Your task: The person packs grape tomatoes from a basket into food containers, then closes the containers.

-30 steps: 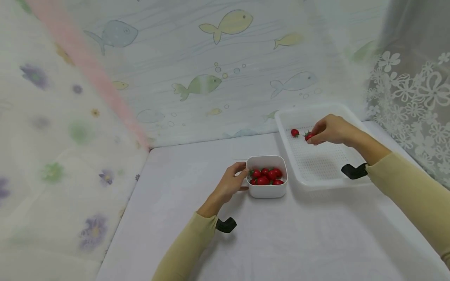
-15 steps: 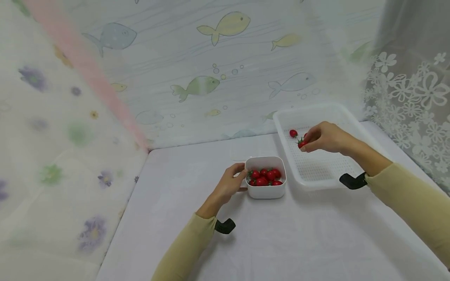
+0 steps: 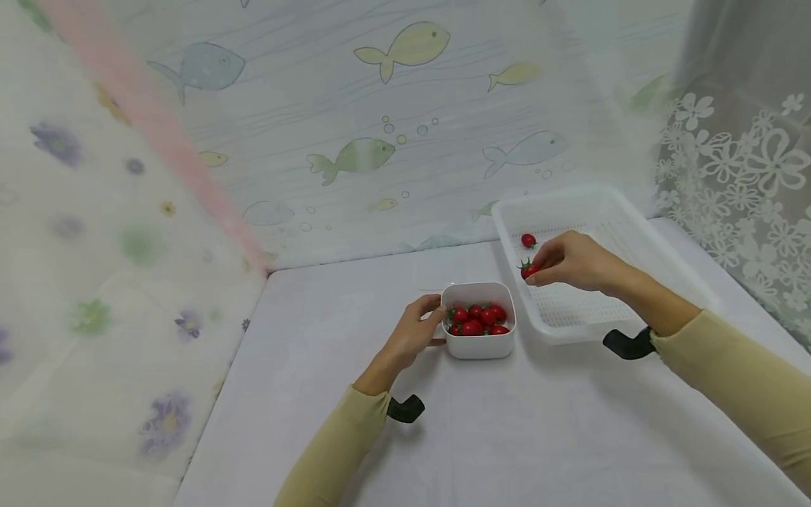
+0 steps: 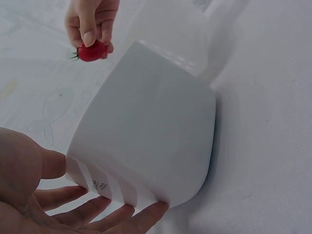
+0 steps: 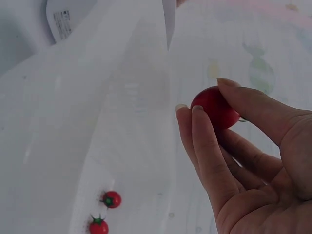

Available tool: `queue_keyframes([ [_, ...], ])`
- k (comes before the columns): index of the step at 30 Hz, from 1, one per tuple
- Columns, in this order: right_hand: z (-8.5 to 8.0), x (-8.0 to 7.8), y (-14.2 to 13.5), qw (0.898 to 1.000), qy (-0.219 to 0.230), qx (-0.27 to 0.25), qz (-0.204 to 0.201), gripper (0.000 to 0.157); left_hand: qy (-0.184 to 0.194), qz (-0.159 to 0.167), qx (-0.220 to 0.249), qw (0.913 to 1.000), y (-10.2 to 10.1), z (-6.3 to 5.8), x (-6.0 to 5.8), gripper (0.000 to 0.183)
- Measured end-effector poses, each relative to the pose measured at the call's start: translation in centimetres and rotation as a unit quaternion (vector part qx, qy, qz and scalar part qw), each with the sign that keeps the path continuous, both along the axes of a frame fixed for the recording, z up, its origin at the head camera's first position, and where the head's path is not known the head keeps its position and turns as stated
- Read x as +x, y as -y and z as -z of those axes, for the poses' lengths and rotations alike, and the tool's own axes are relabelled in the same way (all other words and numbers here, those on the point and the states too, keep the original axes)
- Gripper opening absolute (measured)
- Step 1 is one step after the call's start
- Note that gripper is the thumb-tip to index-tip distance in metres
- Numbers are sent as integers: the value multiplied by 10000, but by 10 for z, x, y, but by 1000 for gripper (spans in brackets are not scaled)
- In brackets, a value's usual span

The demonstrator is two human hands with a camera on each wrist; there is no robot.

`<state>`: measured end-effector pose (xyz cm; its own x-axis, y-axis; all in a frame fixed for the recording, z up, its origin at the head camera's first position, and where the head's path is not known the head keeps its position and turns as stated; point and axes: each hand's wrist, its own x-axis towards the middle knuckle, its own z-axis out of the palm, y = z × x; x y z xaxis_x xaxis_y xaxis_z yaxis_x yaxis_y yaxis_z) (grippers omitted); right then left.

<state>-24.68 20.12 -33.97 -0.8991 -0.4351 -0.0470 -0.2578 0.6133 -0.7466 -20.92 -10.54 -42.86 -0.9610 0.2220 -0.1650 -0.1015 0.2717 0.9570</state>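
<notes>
My right hand pinches a cherry tomato between thumb and fingertips, held over the left side of a white perforated basket. The right wrist view shows this tomato close up, its stalk end towards the palm. Two more tomatoes, one red tomato beside another, lie in the basket below. My left hand holds a small white box at its left side. In the left wrist view, the fingers touch its outer wall, thumb at the rim. Several cherry tomatoes fill the box bottom.
Box and basket stand side by side on a table with a white cloth. A fish-patterned curtain hangs behind, a flowered sheet on the left, and a lace curtain on the right.
My right hand has lifted a tomato from beside the others in the basket and carried it left and nearer, towards the basket's left rim. The left hand stays on the box.
</notes>
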Motion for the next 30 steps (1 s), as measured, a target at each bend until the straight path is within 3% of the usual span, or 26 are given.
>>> queue_keyframes([
  [7,4,6,13,9997,19,-207,-113,28,-10,15,25,10000,0,-1,0,41],
  [17,14,10,33,9991,-299,-280,-111,27,10,145,163,9998,1,-3,1,43],
  [26,26,16,60,9973,-699,-160,167,23,-5,205,148,9997,-4,-28,15,41],
  [30,31,18,74,9961,-809,-79,328,23,18,193,141,9997,-4,-32,18,42],
])
